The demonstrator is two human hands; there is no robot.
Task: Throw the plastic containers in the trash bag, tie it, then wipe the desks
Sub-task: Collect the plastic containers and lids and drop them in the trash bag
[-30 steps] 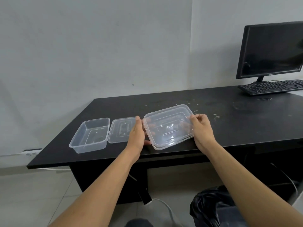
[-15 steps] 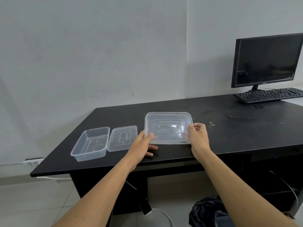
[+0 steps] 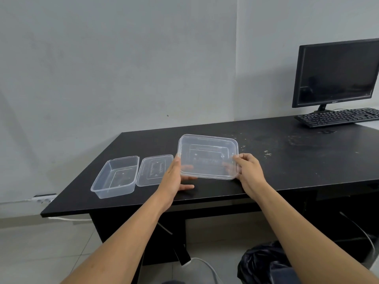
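I hold a large clear plastic container point(image 3: 208, 155) with its lid on, a little above the black desk point(image 3: 287, 160). My left hand point(image 3: 176, 177) grips its left end and my right hand point(image 3: 247, 171) grips its right near corner. A smaller open clear container point(image 3: 115, 177) sits on the desk at the left. Its flat clear lid point(image 3: 152, 170) lies beside it, just left of my left hand. A black trash bag point(image 3: 260, 263) stands on the floor under the desk's front, partly hidden by my right forearm.
A black monitor point(image 3: 336, 72) and keyboard point(image 3: 338, 116) stand at the desk's far right. Crumbs and smears point(image 3: 266, 153) mark the desk's middle. A white cable point(image 3: 207, 265) runs across the tiled floor, and a power strip point(image 3: 44, 197) lies by the wall at the left.
Both hands have lifted the large container from a tilt at the desk's front edge to nearly level above the desk. The view has swung slightly downward.
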